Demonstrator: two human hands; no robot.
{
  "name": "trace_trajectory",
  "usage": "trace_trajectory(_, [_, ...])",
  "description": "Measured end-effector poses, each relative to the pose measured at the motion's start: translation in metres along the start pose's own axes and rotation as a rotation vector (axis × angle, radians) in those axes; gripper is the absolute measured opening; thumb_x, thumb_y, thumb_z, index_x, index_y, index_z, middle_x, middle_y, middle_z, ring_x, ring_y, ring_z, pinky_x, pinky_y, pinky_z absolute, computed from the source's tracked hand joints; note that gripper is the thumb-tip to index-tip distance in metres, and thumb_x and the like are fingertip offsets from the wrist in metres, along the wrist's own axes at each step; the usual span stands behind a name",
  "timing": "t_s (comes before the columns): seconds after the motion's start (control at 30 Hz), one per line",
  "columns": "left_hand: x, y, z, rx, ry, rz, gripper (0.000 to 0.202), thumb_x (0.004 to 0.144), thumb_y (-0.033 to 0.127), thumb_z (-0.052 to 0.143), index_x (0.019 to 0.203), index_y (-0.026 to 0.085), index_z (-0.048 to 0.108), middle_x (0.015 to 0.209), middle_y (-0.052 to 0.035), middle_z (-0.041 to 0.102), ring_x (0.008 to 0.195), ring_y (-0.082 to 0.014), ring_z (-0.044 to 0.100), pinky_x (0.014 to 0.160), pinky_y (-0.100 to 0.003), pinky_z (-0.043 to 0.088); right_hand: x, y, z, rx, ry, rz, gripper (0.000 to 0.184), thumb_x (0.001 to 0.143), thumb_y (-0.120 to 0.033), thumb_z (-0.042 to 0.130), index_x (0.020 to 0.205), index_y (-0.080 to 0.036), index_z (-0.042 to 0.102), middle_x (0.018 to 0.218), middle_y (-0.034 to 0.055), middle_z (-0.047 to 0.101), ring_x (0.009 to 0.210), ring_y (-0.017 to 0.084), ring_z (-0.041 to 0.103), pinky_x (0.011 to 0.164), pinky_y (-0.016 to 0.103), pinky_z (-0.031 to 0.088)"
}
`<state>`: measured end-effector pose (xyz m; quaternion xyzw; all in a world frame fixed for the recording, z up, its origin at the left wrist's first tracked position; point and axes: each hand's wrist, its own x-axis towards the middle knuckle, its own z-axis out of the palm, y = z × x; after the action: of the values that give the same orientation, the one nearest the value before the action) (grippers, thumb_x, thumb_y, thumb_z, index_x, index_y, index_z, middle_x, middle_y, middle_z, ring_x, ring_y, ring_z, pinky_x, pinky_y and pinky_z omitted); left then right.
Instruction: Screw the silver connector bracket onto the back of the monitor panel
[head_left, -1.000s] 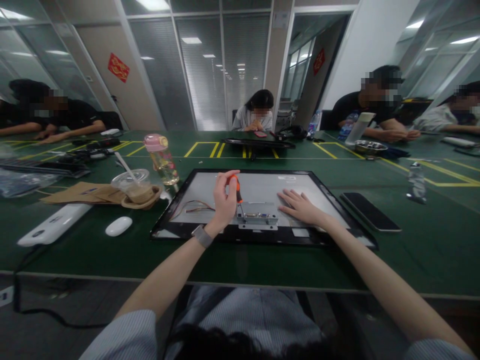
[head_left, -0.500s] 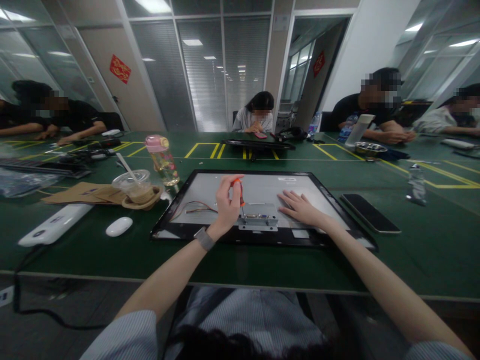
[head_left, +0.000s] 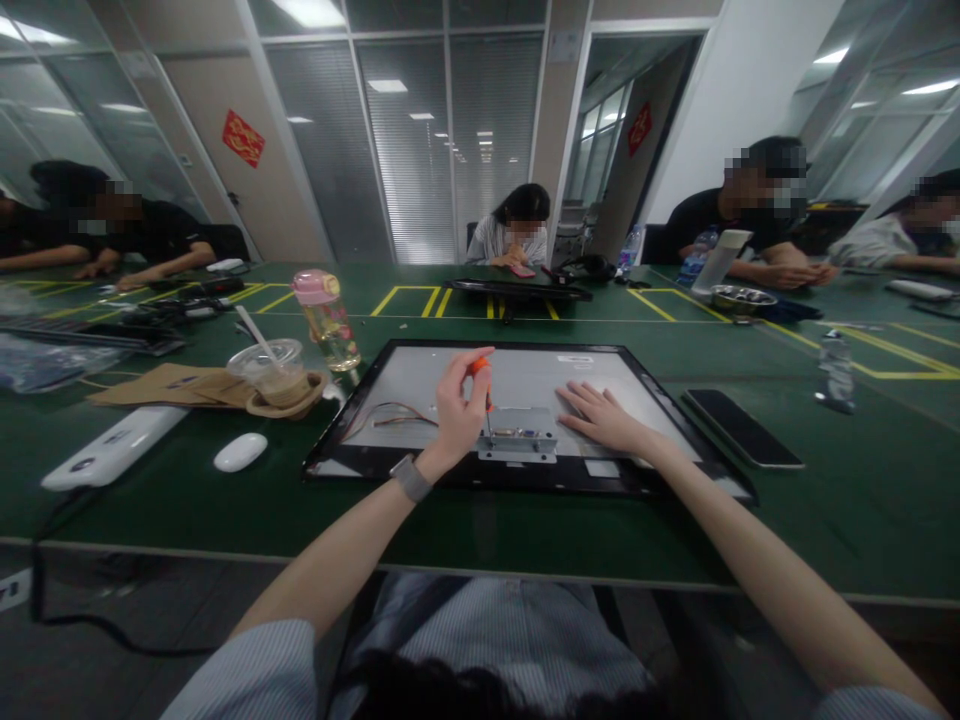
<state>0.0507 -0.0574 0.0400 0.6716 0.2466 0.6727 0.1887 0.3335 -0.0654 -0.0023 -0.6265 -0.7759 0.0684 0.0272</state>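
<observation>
A black-framed monitor panel point(head_left: 420, 385) lies face down on the green table, its grey metal back up. My left hand point(head_left: 459, 410) is closed round an orange-handled screwdriver point(head_left: 482, 380), held upright with its tip on the small metal connector bracket point(head_left: 519, 442) near the panel's front edge. My right hand point(head_left: 604, 415) lies flat and open on the panel's back, just right of the bracket. Thin coloured wires point(head_left: 386, 415) run over the panel to the left of my left hand.
A white mouse point(head_left: 240, 452), a white oblong device point(head_left: 112, 447), a plastic cup point(head_left: 274, 370) on brown paper and a pink-lidded bottle point(head_left: 328, 320) lie to the left. A black phone point(head_left: 742, 428) lies to the right. Several other people sit around the table; another panel point(head_left: 517, 289) lies farther back.
My left hand has shifted its fingers on the screwdriver handle, covering more of the orange grip. The right hand and the panel have stayed put.
</observation>
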Motion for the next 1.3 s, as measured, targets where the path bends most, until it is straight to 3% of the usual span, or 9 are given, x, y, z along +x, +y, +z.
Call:
trace_trajectory(0.1, [0.002, 0.001, -0.001, 0.043, 0.066, 0.039, 0.013, 0.095, 0.033, 0.065, 0.097, 0.021, 0.069, 0.088, -0.0020, 0.059, 0.076, -0.0143, 0.056, 0.074, -0.028, 0.049, -0.001, -0.002, -0.001, 0.005, -0.002, 0.001, 0.082, 0.097, -0.071, 0.022, 0.160, -0.021, 0.032, 0.169, 0.0148, 0.023, 0.155, 0.037, 0.018, 0.122, 0.062, 0.015])
trace_trajectory(0.2, [0.005, 0.002, -0.002, 0.010, 0.071, 0.026, 0.019, 0.097, 0.036, 0.061, 0.089, 0.020, 0.069, 0.085, -0.0027, 0.060, 0.080, -0.0160, 0.057, 0.075, -0.029, 0.049, -0.001, -0.002, 0.000, 0.003, 0.000, 0.003, 0.081, 0.097, -0.071, 0.022, 0.160, -0.021, 0.032, 0.169, 0.0138, 0.023, 0.155, 0.037, 0.018, 0.122, 0.061, 0.016])
trace_trajectory(0.33, [0.006, 0.004, -0.003, -0.100, 0.042, -0.036, 0.031, 0.104, 0.036, 0.046, 0.101, 0.020, 0.072, 0.090, -0.0054, 0.067, 0.084, -0.0173, 0.063, 0.078, -0.031, 0.051, 0.000, 0.000, 0.001, -0.008, -0.005, 0.007, 0.082, 0.097, -0.071, 0.022, 0.160, -0.019, 0.032, 0.169, 0.0153, 0.022, 0.156, 0.037, 0.017, 0.122, 0.061, 0.015])
trace_trajectory(0.43, [0.008, 0.004, -0.005, -0.109, -0.004, -0.066, 0.027, 0.101, 0.034, 0.051, 0.107, 0.020, 0.072, 0.090, -0.0052, 0.069, 0.084, -0.0176, 0.065, 0.078, -0.030, 0.051, 0.001, 0.000, 0.000, -0.008, -0.017, 0.010, 0.082, 0.097, -0.071, 0.021, 0.160, -0.020, 0.031, 0.169, 0.0145, 0.022, 0.156, 0.036, 0.017, 0.123, 0.061, 0.015])
trace_trajectory(0.63, [0.011, 0.003, -0.008, 0.005, 0.046, 0.005, 0.008, 0.090, 0.026, 0.069, 0.089, 0.022, 0.075, 0.076, -0.0005, 0.057, 0.078, -0.0159, 0.054, 0.074, -0.028, 0.045, 0.002, 0.002, 0.002, -0.004, -0.001, 0.007, 0.081, 0.096, -0.072, 0.023, 0.160, -0.024, 0.031, 0.169, 0.0115, 0.023, 0.156, 0.037, 0.017, 0.122, 0.061, 0.016])
trace_trajectory(0.87, [0.009, 0.008, -0.007, -0.048, -0.003, -0.048, 0.032, 0.103, 0.031, 0.044, 0.095, 0.020, 0.073, 0.091, -0.0050, 0.069, 0.082, -0.0161, 0.063, 0.075, -0.029, 0.049, 0.001, 0.002, 0.001, 0.000, -0.010, 0.010, 0.081, 0.097, -0.071, 0.023, 0.160, -0.022, 0.031, 0.169, 0.0130, 0.022, 0.156, 0.037, 0.017, 0.123, 0.061, 0.015])
trace_trajectory(0.97, [0.009, 0.011, -0.007, -0.010, -0.020, -0.061, 0.027, 0.102, 0.032, 0.049, 0.096, 0.020, 0.072, 0.082, -0.0025, 0.068, 0.073, -0.0146, 0.061, 0.071, -0.028, 0.048, 0.001, 0.000, 0.001, -0.001, -0.014, 0.015, 0.082, 0.097, -0.071, 0.022, 0.160, -0.020, 0.031, 0.169, 0.0142, 0.022, 0.156, 0.036, 0.017, 0.123, 0.060, 0.014])
trace_trajectory(1.1, [0.008, 0.012, -0.006, 0.037, 0.016, 0.060, 0.021, 0.097, 0.035, 0.061, 0.086, 0.021, 0.072, 0.071, 0.0004, 0.058, 0.073, -0.0156, 0.057, 0.073, -0.029, 0.048, 0.000, 0.000, 0.001, 0.004, -0.011, 0.014, 0.082, 0.097, -0.071, 0.022, 0.160, -0.021, 0.031, 0.169, 0.0131, 0.022, 0.156, 0.036, 0.016, 0.123, 0.059, 0.015])
trace_trajectory(1.3, [0.006, 0.008, -0.005, 0.007, -0.033, 0.040, 0.034, 0.105, 0.038, 0.043, 0.105, 0.021, 0.072, 0.093, -0.0058, 0.067, 0.086, -0.0183, 0.062, 0.077, -0.031, 0.050, 0.001, 0.000, 0.001, -0.008, -0.016, 0.015, 0.081, 0.097, -0.071, 0.022, 0.160, -0.022, 0.030, 0.169, 0.0135, 0.022, 0.156, 0.035, 0.016, 0.123, 0.060, 0.014])
